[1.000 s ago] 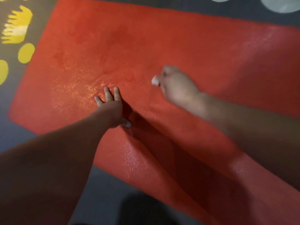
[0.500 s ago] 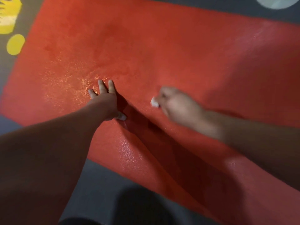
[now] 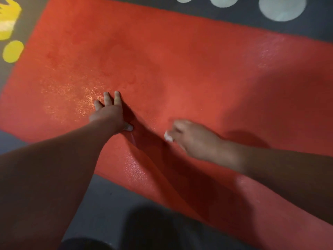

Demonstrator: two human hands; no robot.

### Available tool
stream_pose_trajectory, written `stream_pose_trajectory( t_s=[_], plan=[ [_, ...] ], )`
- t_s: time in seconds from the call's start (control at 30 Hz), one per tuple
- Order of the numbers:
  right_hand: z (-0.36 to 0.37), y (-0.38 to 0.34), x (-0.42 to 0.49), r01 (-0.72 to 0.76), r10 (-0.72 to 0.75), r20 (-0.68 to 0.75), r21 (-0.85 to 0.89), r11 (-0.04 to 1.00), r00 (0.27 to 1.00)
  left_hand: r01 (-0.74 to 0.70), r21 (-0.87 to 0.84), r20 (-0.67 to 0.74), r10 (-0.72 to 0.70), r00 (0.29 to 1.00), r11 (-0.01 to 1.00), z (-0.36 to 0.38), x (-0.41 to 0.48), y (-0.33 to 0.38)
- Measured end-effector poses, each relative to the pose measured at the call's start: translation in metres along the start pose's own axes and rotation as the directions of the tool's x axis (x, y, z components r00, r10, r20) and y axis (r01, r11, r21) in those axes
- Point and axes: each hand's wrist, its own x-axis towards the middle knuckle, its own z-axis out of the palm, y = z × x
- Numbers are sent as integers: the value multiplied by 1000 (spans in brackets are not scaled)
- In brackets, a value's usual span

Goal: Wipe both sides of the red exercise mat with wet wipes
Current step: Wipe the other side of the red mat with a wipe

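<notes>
A dark grey floor covering (image 3: 108, 204) fills the edges of the view, printed with bright yellow shapes (image 3: 12, 51) at the upper left and a row of pale grey-white circles (image 3: 282, 7) along the top right. Spread flat on it, and taking up most of the view, lies the red rectangular exercise mat (image 3: 198, 69), set at a slant from lower left to upper right. Its textured surface glistens in patches beyond the person's left hand and near the mat's closer edge.

Two bare forearms reach in from the bottom corners, the left forearm (image 3: 54, 168) from the lower left and the right forearm (image 3: 279, 172) from the right, both casting dark shadows across the mat. A dark blurred shape (image 3: 153, 228) sits at the bottom centre; what it is cannot be told.

The left hand (image 3: 108, 112) lies palm down on the mat near its middle, fingers straight and slightly spread, holding nothing. The right hand (image 3: 194, 139) is just to its right, also down at the mat, motion-blurred, with fingers curled round a small bunched white wet wipe (image 3: 168, 137), of which only a corner shows at the fingertips.
</notes>
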Motion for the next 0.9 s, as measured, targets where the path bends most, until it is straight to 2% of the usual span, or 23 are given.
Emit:
stream_pose_trajectory(
  t_s=[0.07, 0.1, 0.17, 0.23, 0.3, 0.37, 0.47, 0.53, 0.57, 0.63, 0.7, 0.77, 0.83, 0.9],
  plan=[
    [-8, 0, -9, 77, -74, 76, -30, 997, 994, 30, -8, -27, -30, 999, 1000, 5, -8, 5],
    [-14, 12, -6, 54, -49, 73, -64, 997, 996, 28, -14, -37, -29, 999, 1000, 8, -13, 8],
    [-26, 52, 5, -125, 120, -48, -117, 985, 992, -27, -20, -67, 25, 997, 999, 16, -20, 16],
    [-41, 87, 10, -328, 305, -204, -88, 941, 930, -96, -40, -68, 93, 993, 995, 24, -28, 26],
    [-40, 93, 9, -421, 395, -270, -42, 906, 878, -132, -91, -5, 132, 991, 987, 31, -37, 35],
    [-26, 67, 3, -362, 348, -224, -23, 932, 910, -151, -142, 45, 159, 986, 978, 33, -42, 37],
    [-3, 19, -22, -103, 102, -57, -12, 995, 993, -158, -116, 87, 169, 982, 981, 30, -45, 38],
    [-7, 14, -30, 0, 3, 55, -48, 999, 998, -148, -96, 107, 157, 982, 984, 29, -45, 42],
    [-13, 25, -28, -7, 12, 64, -73, 997, 998, -145, -83, 101, 153, 983, 986, 30, -44, 44],
    [-27, 58, -20, -177, 173, -55, -95, 979, 983, -142, -58, 75, 146, 986, 988, 34, -44, 49],
    [-43, 90, -16, -379, 353, -226, -86, 921, 908, -130, -63, 61, 134, 989, 989, 37, -45, 51],
    [-42, 93, -17, -455, 426, -267, -57, 889, 864, -132, -56, 51, 135, 990, 990, 37, -45, 52],
    [-26, 63, -27, -355, 339, -179, -64, 933, 923, -129, -47, 47, 132, 990, 991, 37, -45, 52],
    [-9, 20, -46, -155, 154, -65, -14, 988, 986, -125, -46, 45, 127, 991, 991, 39, -44, 53]
  ],
)
